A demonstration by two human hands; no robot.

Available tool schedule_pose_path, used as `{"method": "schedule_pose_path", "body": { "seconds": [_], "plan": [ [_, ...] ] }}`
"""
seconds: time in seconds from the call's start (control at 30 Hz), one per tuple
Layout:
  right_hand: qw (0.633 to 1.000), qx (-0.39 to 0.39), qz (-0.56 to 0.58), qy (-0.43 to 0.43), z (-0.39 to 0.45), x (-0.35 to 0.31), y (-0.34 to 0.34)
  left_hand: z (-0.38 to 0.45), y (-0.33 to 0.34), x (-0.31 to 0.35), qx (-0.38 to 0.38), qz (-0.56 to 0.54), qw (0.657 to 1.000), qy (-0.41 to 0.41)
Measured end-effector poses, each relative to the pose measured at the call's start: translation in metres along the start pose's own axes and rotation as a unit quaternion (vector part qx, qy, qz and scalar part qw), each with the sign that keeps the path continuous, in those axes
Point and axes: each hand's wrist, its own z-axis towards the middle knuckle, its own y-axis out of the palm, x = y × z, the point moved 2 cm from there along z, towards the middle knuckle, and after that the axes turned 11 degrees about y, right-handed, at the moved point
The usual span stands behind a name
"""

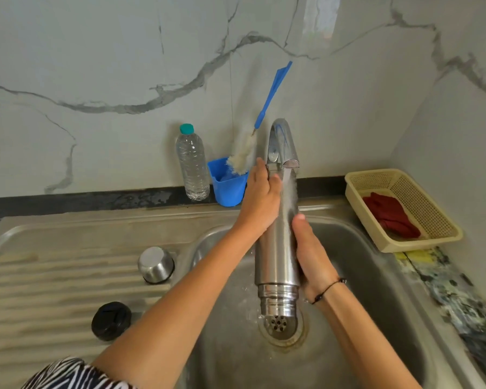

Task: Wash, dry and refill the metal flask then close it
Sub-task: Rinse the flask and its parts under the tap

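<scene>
Both hands clasp the metal flask [277, 248] under the tap [281, 147]; left hand [260, 203] above, right hand [312, 256] below, mouth down.

Silver flask [275, 248], blue cup [229, 186], red cloth [390, 214] in cream basket [421, 240], grey-veined marble wall [96, 66].

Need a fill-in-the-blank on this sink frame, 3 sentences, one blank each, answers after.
1. The flask is held with its mouth pointing ____.
2. The red cloth lies in the ____ basket.
3. The brush stands in a ____ cup beside the plastic bottle.

Answers: down; yellow; blue
</scene>
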Motion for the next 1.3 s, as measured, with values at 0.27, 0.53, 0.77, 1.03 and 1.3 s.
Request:
{"method": "schedule_pose_path", "body": {
  "seconds": [0.27,0.53,0.77,1.03,1.3],
  "plan": [
    [0.999,0.039,0.023,-0.015,0.019,-0.019,-0.013,-0.06,0.025,-0.004,-0.043,0.031,0.995,0.086],
    [0.997,-0.001,0.065,-0.044,0.018,-0.017,-0.01,-0.045,0.023,-0.002,-0.026,0.016,0.998,0.05],
    [0.992,0.003,0.113,0.061,0.011,0.006,-0.003,0.003,0.011,-0.003,-0.006,-0.019,0.998,-0.065],
    [0.997,0.045,-0.055,-0.042,0.016,-0.008,0.008,-0.001,0.001,-0.007,0.083,0.003,0.996,-0.023],
    [0.997,0.076,-0.008,0.0,0.017,-0.037,-0.005,-0.09,0.026,-0.006,-0.016,0.019,0.993,0.112]
  ]
}}
